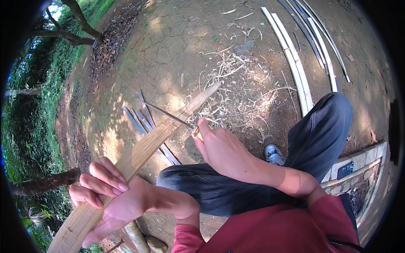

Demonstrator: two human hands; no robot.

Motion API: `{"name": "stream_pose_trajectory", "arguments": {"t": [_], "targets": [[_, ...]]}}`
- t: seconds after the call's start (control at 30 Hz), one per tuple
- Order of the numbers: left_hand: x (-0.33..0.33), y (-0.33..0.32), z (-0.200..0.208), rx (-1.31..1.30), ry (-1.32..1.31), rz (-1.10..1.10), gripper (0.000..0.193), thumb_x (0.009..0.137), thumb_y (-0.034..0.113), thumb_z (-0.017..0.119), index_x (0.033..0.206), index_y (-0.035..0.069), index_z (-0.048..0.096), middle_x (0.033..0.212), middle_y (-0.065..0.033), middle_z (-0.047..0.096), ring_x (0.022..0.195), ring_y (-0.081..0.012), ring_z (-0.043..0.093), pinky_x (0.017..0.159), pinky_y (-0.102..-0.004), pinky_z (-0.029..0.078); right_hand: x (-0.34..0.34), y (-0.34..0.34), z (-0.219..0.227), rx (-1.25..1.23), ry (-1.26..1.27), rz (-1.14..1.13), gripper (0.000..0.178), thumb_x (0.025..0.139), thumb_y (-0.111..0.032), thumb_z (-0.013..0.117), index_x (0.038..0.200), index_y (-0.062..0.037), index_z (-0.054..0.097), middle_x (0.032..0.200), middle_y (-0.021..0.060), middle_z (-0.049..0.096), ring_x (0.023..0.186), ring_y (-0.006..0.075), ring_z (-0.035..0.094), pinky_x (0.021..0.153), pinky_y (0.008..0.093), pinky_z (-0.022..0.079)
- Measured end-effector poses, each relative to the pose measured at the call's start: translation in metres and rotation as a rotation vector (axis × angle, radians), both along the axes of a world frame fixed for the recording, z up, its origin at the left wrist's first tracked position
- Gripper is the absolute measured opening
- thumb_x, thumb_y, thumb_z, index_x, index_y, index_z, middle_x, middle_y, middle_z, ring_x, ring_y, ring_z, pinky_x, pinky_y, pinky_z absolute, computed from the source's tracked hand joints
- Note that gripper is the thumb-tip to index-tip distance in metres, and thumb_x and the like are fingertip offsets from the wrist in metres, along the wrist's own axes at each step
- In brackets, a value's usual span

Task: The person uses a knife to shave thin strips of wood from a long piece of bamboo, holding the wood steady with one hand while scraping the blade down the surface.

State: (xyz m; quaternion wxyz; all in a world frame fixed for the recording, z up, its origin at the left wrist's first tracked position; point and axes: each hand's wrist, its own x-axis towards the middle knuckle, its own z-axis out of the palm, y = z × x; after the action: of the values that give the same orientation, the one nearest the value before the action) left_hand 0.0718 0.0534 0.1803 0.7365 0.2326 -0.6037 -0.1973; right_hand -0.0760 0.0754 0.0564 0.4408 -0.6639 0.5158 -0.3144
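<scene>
A long, pale split-bamboo strip (pixel 145 148) slants from the lower left up toward the middle, tapering at its far end. My left hand (pixel 126 200) is closed around its near, wider part, with the fingers over the top. In my right hand (pixel 230 154) is a knife (pixel 165 113), gripped by a yellowish handle that mostly hides in the fist. The thin dark blade lies across the strip beyond its middle, near a node, and its tip points to the upper left. Whether the edge bites into the bamboo cannot be made out.
Curled shavings (pixel 236 90) litter the ground ahead. Long split strips (pixel 293 63) lie at the far right, and shorter dark strips (pixel 145 118) lie beneath the worked piece. My bent knees frame the near ground. A low block edging (pixel 358 162) holds a phone-like dark object (pixel 345 170).
</scene>
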Motion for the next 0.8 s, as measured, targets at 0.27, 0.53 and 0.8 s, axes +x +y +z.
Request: {"name": "stream_pose_trajectory", "arguments": {"t": [0.27, 0.53, 0.8], "targets": [[-0.004, -0.006, -0.015, -0.029, -0.013, -0.170, 0.077, 0.074, 0.088, 0.032, 0.067, 0.011, 0.035, 0.048, -0.0014, 0.034, 0.040, -0.0117, 0.035, 0.038, -0.0218, 0.029, 0.004, -0.011, -0.028, 0.026, 0.013, -0.008, 0.034, 0.091, -0.009, 0.049, 0.112, 0.0171, 0.043, 0.058, 0.0224, 0.059, 0.059, 0.0383, 0.064, 0.053, 0.0442, 0.052], [-0.017, -0.011, -0.017, -0.014, 0.016, -0.062, 0.078, 0.074, 0.088, 0.032, 0.066, 0.011, 0.034, 0.048, -0.0015, 0.034, 0.040, -0.0113, 0.034, 0.038, -0.0212, 0.028, 0.006, 0.000, 0.007, -0.023, -0.090, -0.002, 0.031, 0.094, -0.018, 0.051, 0.106, 0.0101, 0.043, 0.054, 0.0220, 0.056, 0.054, 0.0418, 0.059, 0.051, 0.0479, 0.048], [-0.014, -0.010, -0.015, -0.044, 0.062, -0.047, 0.077, 0.075, 0.087, 0.030, 0.066, 0.010, 0.033, 0.046, -0.0011, 0.031, 0.037, -0.0109, 0.032, 0.035, -0.0209, 0.024, 0.009, -0.014, -0.029, -0.045, -0.016, -0.012, 0.030, 0.092, -0.014, 0.051, 0.106, 0.0115, 0.043, 0.054, 0.0196, 0.056, 0.054, 0.0371, 0.061, 0.050, 0.0438, 0.048]]}}
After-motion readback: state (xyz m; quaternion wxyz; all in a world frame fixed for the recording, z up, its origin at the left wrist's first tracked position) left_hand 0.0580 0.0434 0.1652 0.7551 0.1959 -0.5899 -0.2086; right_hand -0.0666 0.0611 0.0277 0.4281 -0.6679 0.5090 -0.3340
